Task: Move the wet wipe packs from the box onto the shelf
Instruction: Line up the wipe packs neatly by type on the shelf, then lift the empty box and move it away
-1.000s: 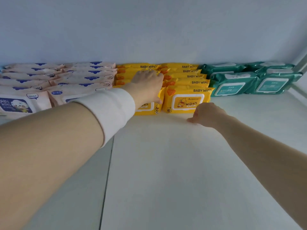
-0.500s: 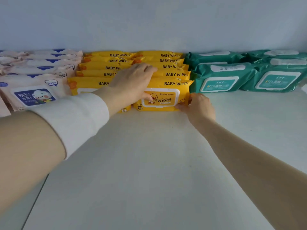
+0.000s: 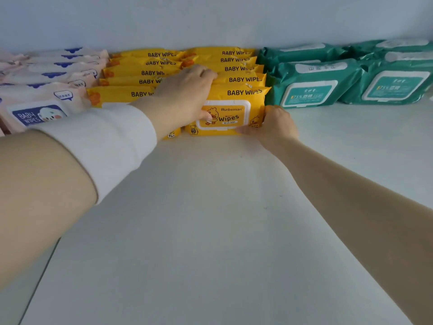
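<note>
Upper centre of the frame: the front yellow pack stands on its long edge on the white shelf, label facing the camera, at the head of the right-hand yellow row. It leans against the other yellow packs lined up behind it and to its left, back to the wall.

The left hand grasps this pack from the left. Its fingers are hooked over the top edge and the thumb presses the printed lid. A white cuff covers the wrist.

The right hand clasps the pack's lower right corner, with the thumb laid along the bottom edge.

The green packs lie just beside the held pack at upper right. The pink packs fill the upper left, touching the yellow rows.
</note>
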Motion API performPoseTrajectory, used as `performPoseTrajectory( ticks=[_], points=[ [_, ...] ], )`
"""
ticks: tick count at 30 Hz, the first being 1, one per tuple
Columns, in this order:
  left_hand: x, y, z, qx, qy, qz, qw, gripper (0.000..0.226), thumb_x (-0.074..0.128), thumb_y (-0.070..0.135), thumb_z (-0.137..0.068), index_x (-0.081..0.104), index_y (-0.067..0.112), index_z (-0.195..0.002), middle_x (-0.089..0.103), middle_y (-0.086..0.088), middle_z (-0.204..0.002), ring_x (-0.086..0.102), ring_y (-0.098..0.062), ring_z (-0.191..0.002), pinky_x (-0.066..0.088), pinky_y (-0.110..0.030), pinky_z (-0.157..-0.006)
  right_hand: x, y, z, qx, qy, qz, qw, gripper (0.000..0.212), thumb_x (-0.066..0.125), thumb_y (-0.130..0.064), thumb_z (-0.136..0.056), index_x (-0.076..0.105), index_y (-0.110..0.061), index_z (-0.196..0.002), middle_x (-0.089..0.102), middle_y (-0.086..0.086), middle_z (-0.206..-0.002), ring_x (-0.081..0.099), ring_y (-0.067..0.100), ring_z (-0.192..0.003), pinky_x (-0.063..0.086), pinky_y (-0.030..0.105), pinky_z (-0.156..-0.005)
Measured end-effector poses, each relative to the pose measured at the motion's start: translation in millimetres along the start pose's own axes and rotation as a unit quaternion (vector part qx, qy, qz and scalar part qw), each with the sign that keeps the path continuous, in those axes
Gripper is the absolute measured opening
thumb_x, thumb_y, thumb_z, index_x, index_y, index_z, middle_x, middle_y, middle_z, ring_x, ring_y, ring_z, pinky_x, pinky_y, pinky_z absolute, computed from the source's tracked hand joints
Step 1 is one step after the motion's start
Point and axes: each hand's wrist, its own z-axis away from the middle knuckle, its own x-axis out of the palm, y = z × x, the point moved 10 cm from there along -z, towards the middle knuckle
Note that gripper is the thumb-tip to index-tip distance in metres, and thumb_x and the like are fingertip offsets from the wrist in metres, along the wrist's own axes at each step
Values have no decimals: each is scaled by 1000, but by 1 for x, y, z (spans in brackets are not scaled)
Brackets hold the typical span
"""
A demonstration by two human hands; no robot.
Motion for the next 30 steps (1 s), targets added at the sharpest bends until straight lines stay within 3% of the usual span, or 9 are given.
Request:
performPoseTrajectory(
  ticks=[5, 8, 12, 14, 16, 18, 20, 25, 30],
  points=[
    [3, 3, -3, -1, -9, 1, 1000, 84, 74, 35, -74, 29, 9, -140, 39, -14, -141, 40, -32, -129, 42, -46, -95, 1, 4, 3, 44, 34, -1, 998, 63, 75, -52, -68, 57, -14, -115, 61, 9, -115, 59, 28, -103, 45, 36, -75],
    [6, 5, -2, -2, -22, -20, 1000, 85, 72, 36, -76, 27, 6, -141, 35, -15, -145, 36, -33, -132, 40, -46, -99, -2, -1, 11, 41, 32, 38, 998, 68, 73, -49, -72, 51, -9, -123, 55, 13, -122, 53, 30, -112, 45, 39, -87],
    [-3, 21, 10, 5, -56, -99, 993, 100, 68, 40, -79, 6, 2, -147, 6, -21, -156, 10, -35, -144, 14, -47, -116, -21, -5, 40, 39, 1, 153, 987, 78, 68, -47, -77, 38, -2, -133, 45, 17, -132, 42, 32, -123, 38, 40, -101],
    [-17, 47, 24, 38, -41, -124, 991, 99, 66, 44, -80, 7, 1, -147, 10, -23, -155, 9, -35, -144, 7, -46, -117, -40, -4, 66, 26, -11, 215, 976, 71, 63, -46, -83, 38, -4, -135, 44, 16, -134, 41, 32, -124, 37, 40, -100],
    [-29, 84, 42, 101, -33, -146, 984, 83, 63, 44, -82, 24, 4, -143, 30, -21, -149, 24, -34, -140, 18, -45, -114, -60, 4, 96, 14, -36, 277, 960, 63, 57, -45, -88, 39, -9, -137, 42, 14, -136, 39, 31, -126, 36, 41, -100],
    [-37, 122, 62, 152, -56, -145, 976, 60, 59, 45, -85, 44, 10, -131, 53, -13, -131, 48, -32, -122, 41, -40, -89, -82, 21, 127, 23, -61, 318, 946, 59, 53, -45, -90, 40, -11, -137, 42, 12, -137, 38, 31, -128, 35, 41, -100],
    [-44, 158, 80, 179, -102, -148, 967, 51, 56, 46, -87, 52, 12, -125, 59, -9, -120, 57, -30, -108, 42, -33, -69, -107, 43, 161, 48, -72, 337, 937, 56, 51, -46, -91, 42, -13, -137, 42, 11, -138, 38, 30, -129, 35, 41, -101],
    [-52, 264, 118, 229, -169, -152, 947, 61, 56, 52, -84, 48, 16, -132, 51, -7, -134, 50, -31, -120, 44, -45, -97, -160, 121, 250, 129, -94, 347, 924, 56, 48, -50, -91, 44, -15, -135, 47, 9, -135, 43, 31, -125, 40, 39, -97],
    [-57, 394, 171, 285, -186, -124, 932, 60, 57, 56, -81, 51, 19, -128, 52, -6, -130, 50, -31, -118, 41, -48, -100, -211, 217, 357, 181, -94, 329, 922, 56, 47, -52, -91, 47, -13, -132, 53, 9, -128, 52, 30, -116, 43, 35, -83]
  ],
)
